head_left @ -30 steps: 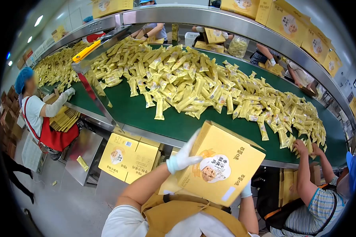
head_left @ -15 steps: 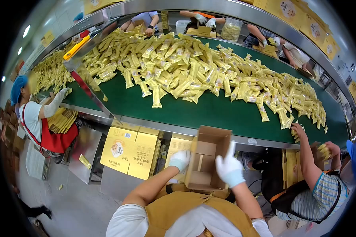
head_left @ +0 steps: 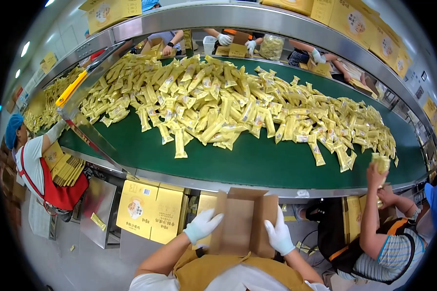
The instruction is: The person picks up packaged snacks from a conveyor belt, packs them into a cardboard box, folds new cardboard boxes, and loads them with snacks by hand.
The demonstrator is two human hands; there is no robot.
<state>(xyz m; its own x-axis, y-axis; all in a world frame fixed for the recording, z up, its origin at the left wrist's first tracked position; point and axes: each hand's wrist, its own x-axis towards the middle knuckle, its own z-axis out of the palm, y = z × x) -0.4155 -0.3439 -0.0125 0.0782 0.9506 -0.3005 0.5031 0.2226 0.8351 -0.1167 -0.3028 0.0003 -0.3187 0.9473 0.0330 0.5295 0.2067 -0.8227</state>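
An open cardboard box, brown inside, stands upright in front of my apron with its flaps spread. At its left side is my left hand, white-gloved, fingers pressed together against the left flap. My right hand, also gloved, has its thumb and fingers spread around the right flap's edge. No snack packets show inside the box. Beyond it, a large heap of yellow wrapped packets lies on the green conveyor belt.
Flattened yellow boxes are stacked left of the box. A loose packet lies on a metal stand. Co-workers are at the left, at the right and across the belt. A metal rail arches above the belt.
The box has turned from its printed side to its open top, and its flaps have spread outward. My hands have moved to its two sides. The right co-worker has raised some packets.
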